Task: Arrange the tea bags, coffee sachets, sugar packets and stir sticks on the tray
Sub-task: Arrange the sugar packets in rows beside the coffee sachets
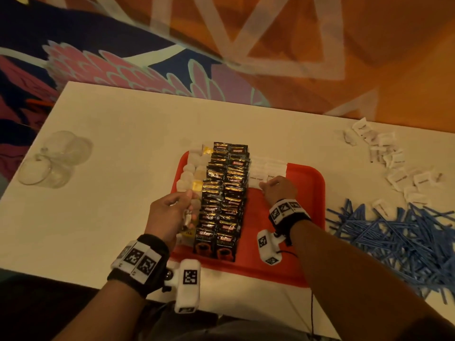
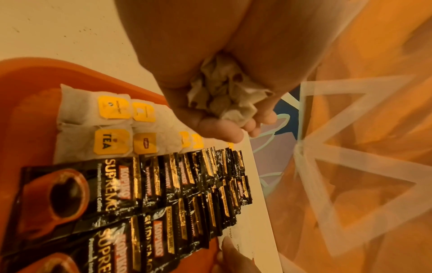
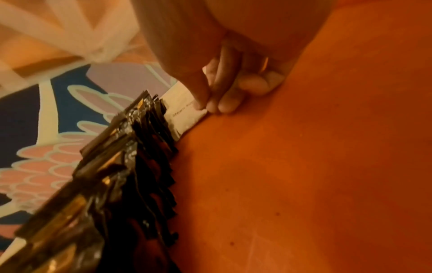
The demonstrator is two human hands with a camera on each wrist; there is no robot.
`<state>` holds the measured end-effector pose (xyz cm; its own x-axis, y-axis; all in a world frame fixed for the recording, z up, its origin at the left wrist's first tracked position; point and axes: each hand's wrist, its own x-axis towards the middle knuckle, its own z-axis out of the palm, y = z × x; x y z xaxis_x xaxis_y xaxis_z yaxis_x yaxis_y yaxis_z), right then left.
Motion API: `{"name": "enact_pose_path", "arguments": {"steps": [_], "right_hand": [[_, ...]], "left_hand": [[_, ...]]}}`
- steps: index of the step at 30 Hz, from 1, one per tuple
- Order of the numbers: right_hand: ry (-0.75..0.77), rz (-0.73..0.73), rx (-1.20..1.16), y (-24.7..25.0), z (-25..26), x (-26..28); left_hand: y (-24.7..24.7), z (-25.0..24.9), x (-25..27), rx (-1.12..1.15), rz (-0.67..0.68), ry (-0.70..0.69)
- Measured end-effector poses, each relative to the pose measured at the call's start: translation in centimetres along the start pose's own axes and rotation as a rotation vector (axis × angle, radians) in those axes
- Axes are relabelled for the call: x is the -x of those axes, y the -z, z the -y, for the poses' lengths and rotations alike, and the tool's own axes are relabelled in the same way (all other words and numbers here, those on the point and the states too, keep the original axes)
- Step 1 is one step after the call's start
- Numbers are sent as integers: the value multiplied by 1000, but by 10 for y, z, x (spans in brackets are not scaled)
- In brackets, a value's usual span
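clutching crumpled tea bags (image 2: 224,88), left hand (image 1: 170,212); right fingers (image 3: 224,103) pinching sugar packet (image 3: 184,109)

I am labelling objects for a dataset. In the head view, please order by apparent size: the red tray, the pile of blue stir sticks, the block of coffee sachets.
1. red tray
2. pile of blue stir sticks, which the picture edge cuts, so these two places are unsure
3. block of coffee sachets, clearly the smallest

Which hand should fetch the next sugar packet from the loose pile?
Right. The loose sugar packets lie on the right hand's side of the table, while the left hand grips crumpled tea bags.
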<state>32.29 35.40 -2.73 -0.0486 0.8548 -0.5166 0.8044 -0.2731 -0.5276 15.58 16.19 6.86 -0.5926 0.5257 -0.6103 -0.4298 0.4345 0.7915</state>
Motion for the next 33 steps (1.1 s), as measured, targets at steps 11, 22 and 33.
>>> {"name": "enact_pose_path", "arguments": {"steps": [11, 22, 33], "right_hand": [[342, 23, 93, -20, 5, -3], [348, 51, -152, 25, 15, 40], [648, 219, -120, 81, 23, 134]], "left_hand": [[-2, 1, -2, -10, 30, -9], [-27, -1, 0, 184, 192, 115], [-88, -19, 32, 342, 366, 152]]}}
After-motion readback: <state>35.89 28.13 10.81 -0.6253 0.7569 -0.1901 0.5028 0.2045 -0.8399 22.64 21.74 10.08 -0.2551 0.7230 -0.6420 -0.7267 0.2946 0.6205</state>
